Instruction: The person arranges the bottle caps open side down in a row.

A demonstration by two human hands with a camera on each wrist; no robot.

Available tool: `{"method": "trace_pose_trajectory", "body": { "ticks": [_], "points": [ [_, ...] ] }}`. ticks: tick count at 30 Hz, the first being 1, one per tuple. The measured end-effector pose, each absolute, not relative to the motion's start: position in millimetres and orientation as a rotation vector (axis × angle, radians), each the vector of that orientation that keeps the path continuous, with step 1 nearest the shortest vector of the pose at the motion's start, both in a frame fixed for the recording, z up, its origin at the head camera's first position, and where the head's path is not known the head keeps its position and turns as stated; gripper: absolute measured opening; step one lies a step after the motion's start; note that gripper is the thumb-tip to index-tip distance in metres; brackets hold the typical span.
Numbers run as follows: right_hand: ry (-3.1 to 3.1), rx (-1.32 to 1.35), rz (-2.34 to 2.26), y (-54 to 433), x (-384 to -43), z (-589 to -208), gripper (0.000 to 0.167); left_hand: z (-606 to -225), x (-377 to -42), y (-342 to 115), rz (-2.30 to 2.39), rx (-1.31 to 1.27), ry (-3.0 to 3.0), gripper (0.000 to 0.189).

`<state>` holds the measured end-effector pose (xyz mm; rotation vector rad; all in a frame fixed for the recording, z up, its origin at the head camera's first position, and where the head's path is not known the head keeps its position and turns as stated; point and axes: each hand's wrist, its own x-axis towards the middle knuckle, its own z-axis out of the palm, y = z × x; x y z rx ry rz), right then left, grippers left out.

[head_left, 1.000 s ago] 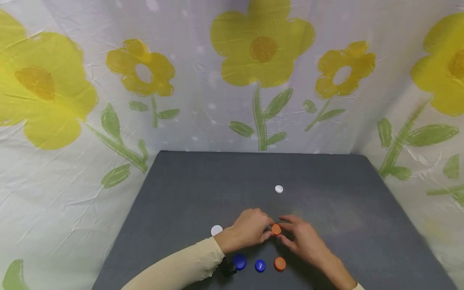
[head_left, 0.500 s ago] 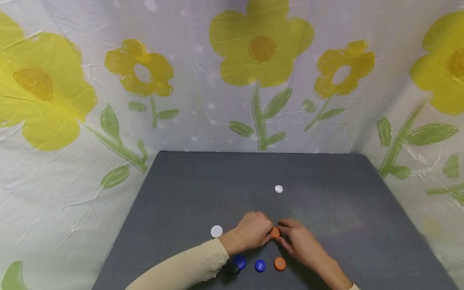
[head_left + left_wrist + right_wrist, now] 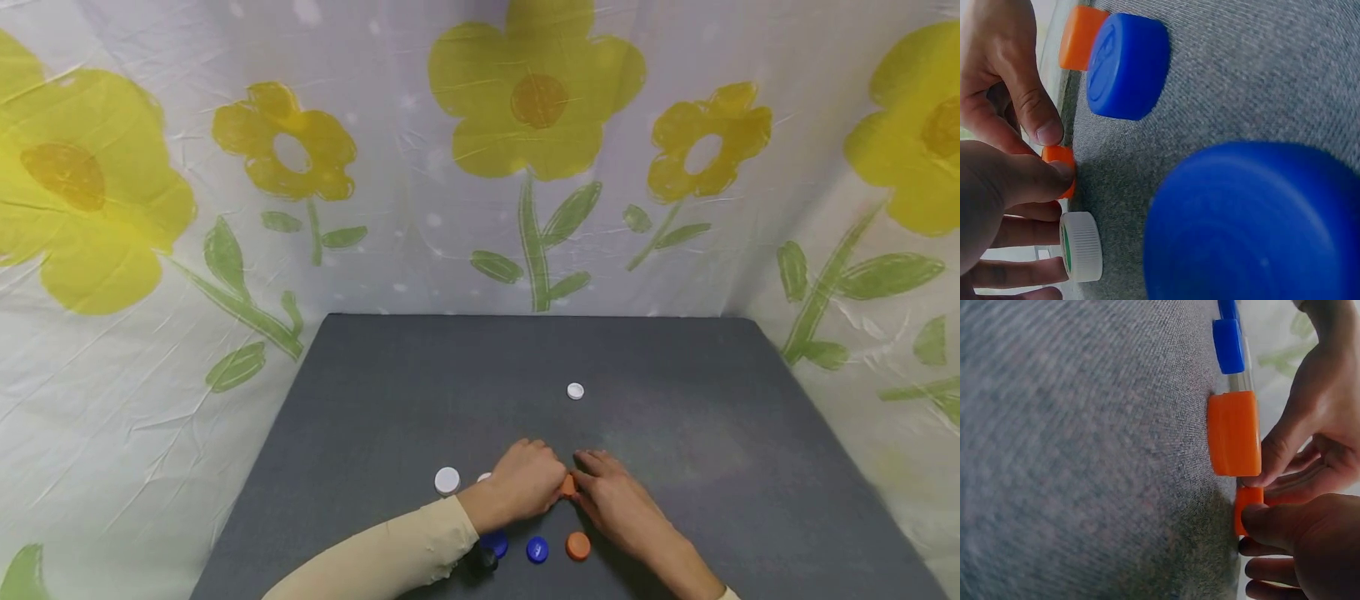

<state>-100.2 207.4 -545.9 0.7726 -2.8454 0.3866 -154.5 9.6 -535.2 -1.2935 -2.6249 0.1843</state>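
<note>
Between my two hands sits a small orange bottle cap [image 3: 568, 487], low at the table surface. My left hand [image 3: 527, 477] pinches it from the left, thumb on its near side. From the right, my right hand [image 3: 624, 506] holds the same cap between thumb and fingers, as the right wrist view shows with the orange cap [image 3: 1248, 510] partly covered. A ribbed white cap [image 3: 1083, 246] stands by the left fingers; from above it is mostly hidden behind that hand.
Nearer the body lie another orange cap [image 3: 578, 546], a blue cap [image 3: 537, 550] and a larger blue cap [image 3: 495, 543], partly under the left sleeve. A white cap [image 3: 447, 481] lies left, and a small upturned white cap [image 3: 575, 391] farther back on the dark table [image 3: 420, 367].
Both hands have closed in on the orange cap, which has shifted slightly toward the body and is now more covered. A white cap's edge has come into sight behind the left hand.
</note>
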Motion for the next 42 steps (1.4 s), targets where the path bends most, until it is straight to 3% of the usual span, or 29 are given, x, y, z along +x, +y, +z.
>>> {"method": "trace_pose_trajectory", "body": {
  "ticks": [8, 22, 42],
  "points": [
    [-2.890, 0.715, 0.479, 217, -109, -535, 0.033, -525, -166, 4, 0.090, -1.311, -2.677, 0.024],
    [-2.793, 0.641, 0.410, 239, -156, -507, 0.040, -488, -205, 7, 0.039, -1.210, -2.733, 0.026],
    [-2.808, 0.649, 0.394, 241, -210, -500, 0.044, -493, -260, 33, -0.087, -1.084, -2.803, 0.030]
  ]
}}
